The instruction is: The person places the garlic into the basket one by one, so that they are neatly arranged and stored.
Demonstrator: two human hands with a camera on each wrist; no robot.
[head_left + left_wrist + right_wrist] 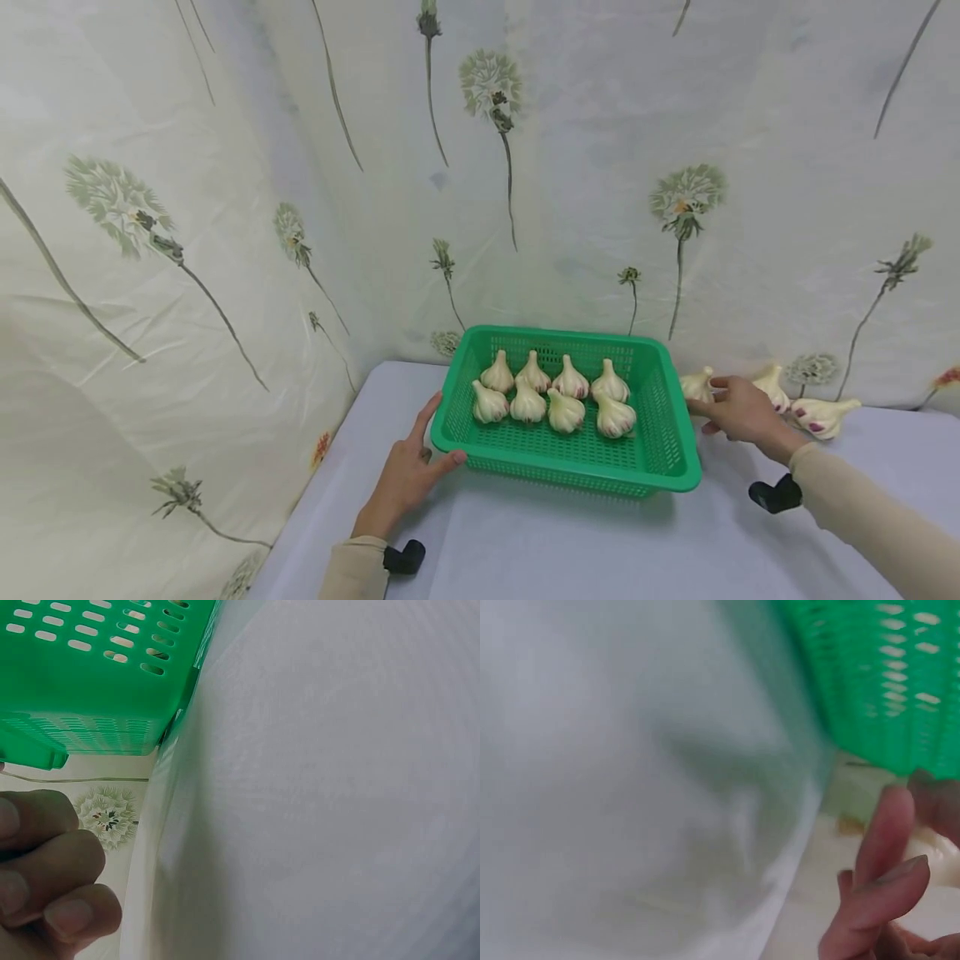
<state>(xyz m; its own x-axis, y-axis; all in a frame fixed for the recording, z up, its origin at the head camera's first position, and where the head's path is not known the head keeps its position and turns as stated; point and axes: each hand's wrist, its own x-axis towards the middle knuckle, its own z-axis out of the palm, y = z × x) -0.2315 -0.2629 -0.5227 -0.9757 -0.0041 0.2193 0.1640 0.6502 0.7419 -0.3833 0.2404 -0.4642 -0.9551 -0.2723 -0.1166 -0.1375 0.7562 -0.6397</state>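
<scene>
A green plastic basket [570, 479] stands on the table with several garlic bulbs [566, 411] inside, arranged in two rows. My left hand [405, 479] is at its left front corner, the index finger along the left side and the thumb by the front rim. In the left wrist view, the other fingers [56, 870] are bent below the basket wall. Just right of the basket, my right hand [742, 410] reaches over a garlic bulb [697, 385] and partly hides it. Loosely bent fingers [885, 832] show in the right wrist view, with no bulb visible in their grip.
Two more garlic bulbs, one upright [772, 387] and one lying on its side [821, 417], are right of my right hand near the back edge. A white cloth covers the table [525, 542]. Dandelion-printed curtain [585, 167] hangs behind and to the left.
</scene>
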